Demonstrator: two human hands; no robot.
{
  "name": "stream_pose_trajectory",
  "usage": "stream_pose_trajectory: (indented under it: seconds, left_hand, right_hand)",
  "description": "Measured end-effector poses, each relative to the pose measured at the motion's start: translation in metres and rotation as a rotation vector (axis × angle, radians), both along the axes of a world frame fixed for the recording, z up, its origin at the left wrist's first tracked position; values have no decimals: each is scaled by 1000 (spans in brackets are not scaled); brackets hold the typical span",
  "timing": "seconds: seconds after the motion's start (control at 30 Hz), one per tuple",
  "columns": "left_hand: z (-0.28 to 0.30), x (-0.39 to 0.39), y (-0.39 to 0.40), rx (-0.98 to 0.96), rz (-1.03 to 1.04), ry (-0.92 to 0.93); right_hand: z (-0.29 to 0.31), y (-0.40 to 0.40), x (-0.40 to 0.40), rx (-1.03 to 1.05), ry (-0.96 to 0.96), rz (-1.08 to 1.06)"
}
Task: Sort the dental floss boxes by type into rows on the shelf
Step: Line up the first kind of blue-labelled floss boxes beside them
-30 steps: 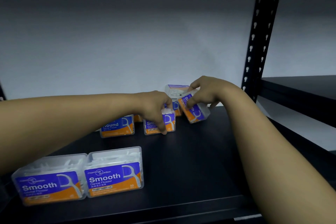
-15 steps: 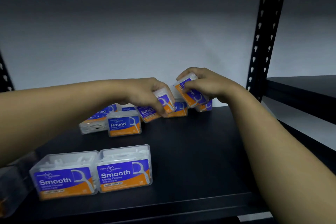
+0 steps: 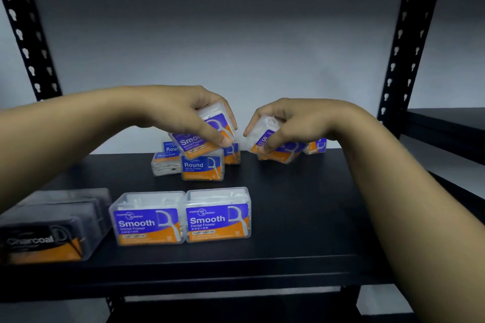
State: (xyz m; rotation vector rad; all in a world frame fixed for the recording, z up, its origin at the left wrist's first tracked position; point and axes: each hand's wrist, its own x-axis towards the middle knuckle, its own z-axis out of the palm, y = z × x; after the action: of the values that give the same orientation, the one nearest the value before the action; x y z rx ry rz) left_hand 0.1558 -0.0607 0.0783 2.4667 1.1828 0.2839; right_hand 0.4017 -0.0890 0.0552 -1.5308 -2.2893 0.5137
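My left hand [image 3: 183, 113] grips a tilted Smooth floss box [image 3: 207, 136] lifted above the back cluster. My right hand [image 3: 291, 120] grips a second tilted floss box [image 3: 265, 134], its label partly hidden by my thumb. Below them, Round boxes [image 3: 202, 168] stand and lie at the back of the black shelf [image 3: 301, 217]. Two Smooth boxes [image 3: 181, 216] stand side by side near the front edge. A dark Charcoal box [image 3: 49, 233] sits at the front left.
Another floss box [image 3: 317, 145] stands behind my right wrist at the back. Black perforated uprights [image 3: 404, 42] frame the shelf on both sides. A second shelf [image 3: 451, 123] lies to the right. The grey wall closes the back.
Both hands have lifted their boxes higher off the shelf and drawn them slightly apart. The view has shifted, bringing the Charcoal box into sight at the front left.
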Motion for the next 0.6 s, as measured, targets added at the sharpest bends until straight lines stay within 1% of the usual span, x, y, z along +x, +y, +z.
stream_pose_trajectory:
  seconds: [0.1,0.2,0.47,0.6]
  left_hand:
    - [-7,-22,-2,-9,-9,103]
    - [-17,-41,0,-26,16,158]
    - [-42,-51,10,-93,68,193]
    - [-54,-45,16,-98,56,231]
  right_hand:
    - [0,-13,-9,-47,-123,28]
    - [-5,-21,-17,-117,-202,32]
    - [-19,-23,-37,-337,-400,-57]
    - [-31,-25,-40,-403,-417,-36]
